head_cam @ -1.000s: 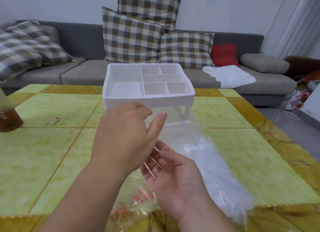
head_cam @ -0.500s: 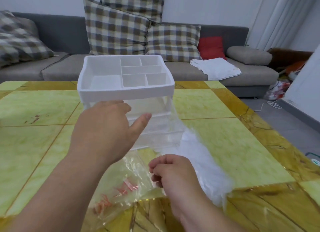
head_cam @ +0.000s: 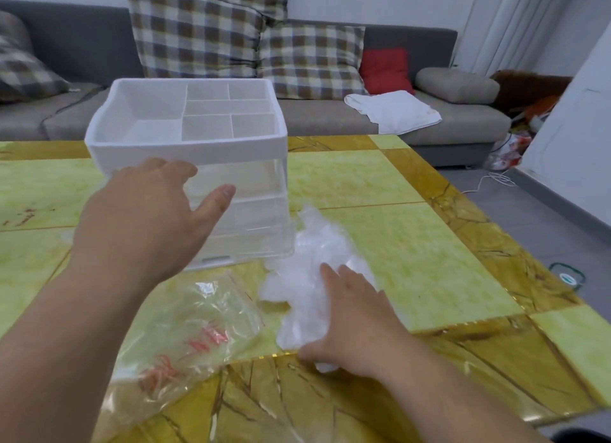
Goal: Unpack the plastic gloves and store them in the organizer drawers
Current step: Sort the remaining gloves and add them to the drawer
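Observation:
A white organizer [head_cam: 185, 151] stands on the table, with a divided open tray on top and clear drawers [head_cam: 251, 211] below. My left hand [head_cam: 145, 217] is in front of the drawer fronts with fingers spread and holds nothing. It hides the drawers' left part. A crumpled bundle of clear plastic gloves [head_cam: 307, 244] lies on the table right of the organizer. My right hand [head_cam: 350, 320] lies over the near end of the bundle, thumb curled round it. The emptied clear bag [head_cam: 185, 336] with red print lies flat near the front edge.
The table [head_cam: 413, 237] is yellow-green with gold bands; its right edge drops to a grey floor with a white cable [head_cam: 489, 181]. Behind stands a grey sofa [head_cam: 330, 118] with checked cushions, a red cushion [head_cam: 385, 70] and a white cloth [head_cam: 393, 110].
My right hand has come down with the gloves onto the table beside the bag. My left hand has reached forward to the drawer fronts. The view has moved closer to the organizer.

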`<state>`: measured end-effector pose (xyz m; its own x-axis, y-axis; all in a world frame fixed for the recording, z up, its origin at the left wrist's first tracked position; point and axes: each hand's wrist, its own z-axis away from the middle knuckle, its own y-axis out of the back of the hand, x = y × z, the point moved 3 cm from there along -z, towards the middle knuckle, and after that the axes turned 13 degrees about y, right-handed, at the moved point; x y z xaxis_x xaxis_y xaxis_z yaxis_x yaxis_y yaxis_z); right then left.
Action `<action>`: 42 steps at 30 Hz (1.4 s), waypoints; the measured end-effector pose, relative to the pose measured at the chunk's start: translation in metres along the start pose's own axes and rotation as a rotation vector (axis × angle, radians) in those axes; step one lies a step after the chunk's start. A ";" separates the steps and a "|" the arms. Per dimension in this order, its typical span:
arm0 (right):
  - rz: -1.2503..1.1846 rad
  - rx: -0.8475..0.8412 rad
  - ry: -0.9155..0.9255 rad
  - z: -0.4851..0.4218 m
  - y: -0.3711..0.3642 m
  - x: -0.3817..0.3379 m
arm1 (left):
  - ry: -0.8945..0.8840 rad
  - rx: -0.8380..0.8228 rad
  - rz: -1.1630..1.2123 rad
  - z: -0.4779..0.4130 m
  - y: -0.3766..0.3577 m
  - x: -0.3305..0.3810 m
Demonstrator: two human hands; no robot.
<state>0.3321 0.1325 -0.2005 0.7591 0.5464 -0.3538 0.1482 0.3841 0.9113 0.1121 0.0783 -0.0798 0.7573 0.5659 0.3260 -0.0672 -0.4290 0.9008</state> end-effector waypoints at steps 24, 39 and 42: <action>-1.303 0.295 -0.333 0.041 0.050 0.088 | 0.028 -0.732 0.302 0.097 -0.104 0.056; -0.682 0.604 -0.217 0.042 0.082 0.102 | -0.097 -0.467 0.268 0.104 -0.097 0.064; -0.716 0.493 -0.310 0.034 0.070 0.108 | -0.198 -0.377 0.215 0.106 -0.087 0.069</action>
<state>0.4456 0.1933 -0.1679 0.5069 0.0498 -0.8605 0.8473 0.1547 0.5081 0.2392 0.0799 -0.1667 0.8069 0.3315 0.4889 -0.4395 -0.2160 0.8719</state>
